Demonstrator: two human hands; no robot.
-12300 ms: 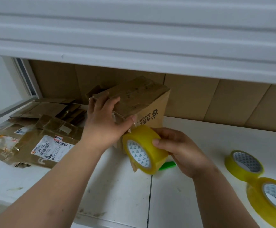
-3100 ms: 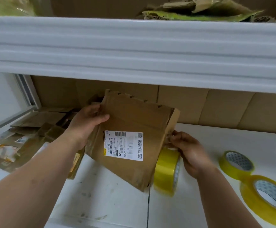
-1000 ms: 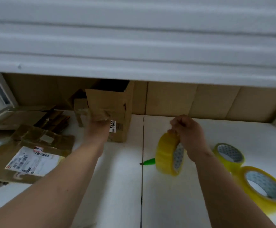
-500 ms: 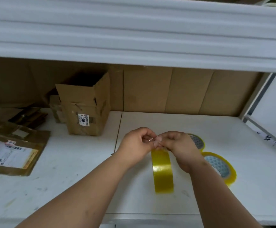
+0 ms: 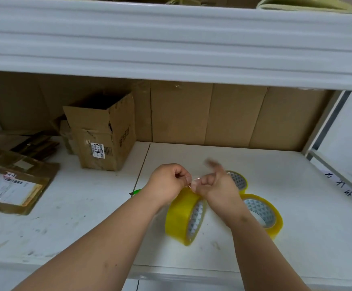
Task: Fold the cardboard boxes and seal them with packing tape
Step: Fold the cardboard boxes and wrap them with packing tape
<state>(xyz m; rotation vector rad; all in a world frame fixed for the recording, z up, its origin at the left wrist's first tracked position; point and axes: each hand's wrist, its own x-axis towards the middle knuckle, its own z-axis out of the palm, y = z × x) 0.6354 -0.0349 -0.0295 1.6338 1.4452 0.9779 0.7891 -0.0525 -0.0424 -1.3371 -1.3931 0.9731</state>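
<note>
Item: my left hand (image 5: 167, 182), fingers curled, pinching the clear loose end of the tape at the fingertips, directly above the upright tape roll (image 5: 183, 217).

Item: my right hand (image 5: 215, 185), thumb and curled fingers meeting the left at that same tape end; the upper fingers are motion-blurred, so I cannot tell how far they are spread.

Item: upright tape roll, yellow, standing on its edge on the white counter (image 5: 86, 217), just below both hands, patterned core facing right.

Item: two flat tape rolls, one (image 5: 239, 181) behind the right hand, one (image 5: 263, 213) just right of the upright roll and touching the first.

Item: open cardboard box (image 5: 103, 133), well left and behind the upright roll, mouth up, against the cardboard back wall (image 5: 212, 116); sticker reads 0613.

Item: flattened boxes (image 5: 17, 181), far left, stacked near the counter edge.

Item: green object (image 5: 137, 191), partly hidden behind my left wrist.

Open room: bare counter right of the rolls up to the shelf frame (image 5: 322, 131), and in front toward the near edge. Overhead shelf lip (image 5: 170, 49) hangs low.
</note>
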